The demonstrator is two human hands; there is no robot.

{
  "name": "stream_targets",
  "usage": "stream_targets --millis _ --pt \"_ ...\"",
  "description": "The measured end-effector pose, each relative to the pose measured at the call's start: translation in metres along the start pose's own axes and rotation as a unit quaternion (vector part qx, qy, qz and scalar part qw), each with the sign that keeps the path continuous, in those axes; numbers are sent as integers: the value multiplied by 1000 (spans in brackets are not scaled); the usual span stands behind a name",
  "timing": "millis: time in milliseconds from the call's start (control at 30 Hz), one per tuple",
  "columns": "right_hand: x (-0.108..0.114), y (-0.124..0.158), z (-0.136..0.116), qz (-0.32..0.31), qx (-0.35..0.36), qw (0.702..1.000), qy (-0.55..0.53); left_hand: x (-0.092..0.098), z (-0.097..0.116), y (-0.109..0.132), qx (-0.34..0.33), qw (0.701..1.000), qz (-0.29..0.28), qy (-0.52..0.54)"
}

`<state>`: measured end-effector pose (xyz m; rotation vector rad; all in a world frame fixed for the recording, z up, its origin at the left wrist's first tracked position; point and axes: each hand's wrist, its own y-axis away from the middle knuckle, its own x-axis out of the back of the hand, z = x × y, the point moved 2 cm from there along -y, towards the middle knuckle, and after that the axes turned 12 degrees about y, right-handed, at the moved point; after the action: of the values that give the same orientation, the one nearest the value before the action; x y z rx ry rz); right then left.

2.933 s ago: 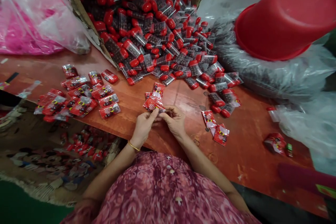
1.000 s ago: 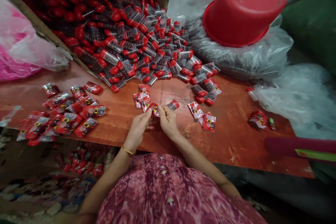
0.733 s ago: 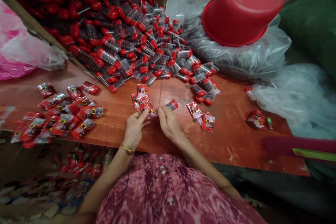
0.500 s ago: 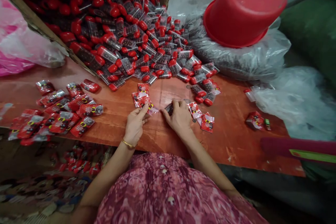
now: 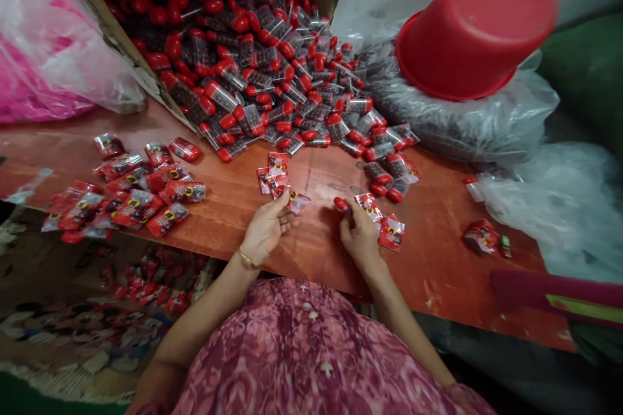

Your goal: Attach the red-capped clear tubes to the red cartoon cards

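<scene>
Left hand (image 5: 267,230): fingers loosely spread, holding nothing. Fingertips end just beside one red-and-clear printed plastic sachet (image 5: 298,202), lying at the near edge of a small pile of about 3 similar sachets (image 5: 275,175). A thin gold bangle (image 5: 248,259) sits on the left wrist.

Right hand (image 5: 361,237): fingers half curled at a clear plastic tube with a red cap (image 5: 341,205). The cap shows past the fingertips, but the tube body is largely hidden, so a firm hold cannot be confirmed. Two more red printed sachets (image 5: 392,233) lie touching or just beside this hand.

All of these rest on a reddish-brown wooden table (image 5: 428,259). Sachets seem kept in loose groups within reach of the hands: about 15 at left, overlapping, too jumbled for an exact count (image 5: 131,198). Far of the hands, a heap of capped tubes (image 5: 272,78), too many to count, slopes out from a brown cardboard box (image 5: 114,19), apparently spilled there for access. Far right, one upturned red plastic basin (image 5: 474,35) sits tilted on a clear bag of dark tubes (image 5: 462,120).
</scene>
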<state>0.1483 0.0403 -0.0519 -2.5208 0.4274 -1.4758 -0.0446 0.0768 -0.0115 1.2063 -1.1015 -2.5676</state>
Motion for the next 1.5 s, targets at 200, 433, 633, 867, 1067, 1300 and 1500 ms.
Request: stream_targets --millis 200,433,633,867,1067,1300,1500 --pt "32 9 -46 -207 -116 921 -308 -3 -3 3 -28 999 -6 -36" --pt "45 -6 -65 -269 -120 901 -319 -10 -1 11 -42 998 -14 -55" --pt "38 -7 -62 -269 -137 894 -330 -8 1 10 -46 996 -24 -71" --pt "37 -2 -63 -253 -106 907 -318 -9 2 9 -122 988 5 -96" --pt "31 2 -58 -218 -102 921 -305 -8 1 8 -111 987 2 -112" --pt "29 1 -61 -213 -97 922 -309 -4 -6 4 -203 966 -8 -162" --pt "20 2 -63 -216 -114 898 -366 -7 -14 2 -160 982 -54 -89"
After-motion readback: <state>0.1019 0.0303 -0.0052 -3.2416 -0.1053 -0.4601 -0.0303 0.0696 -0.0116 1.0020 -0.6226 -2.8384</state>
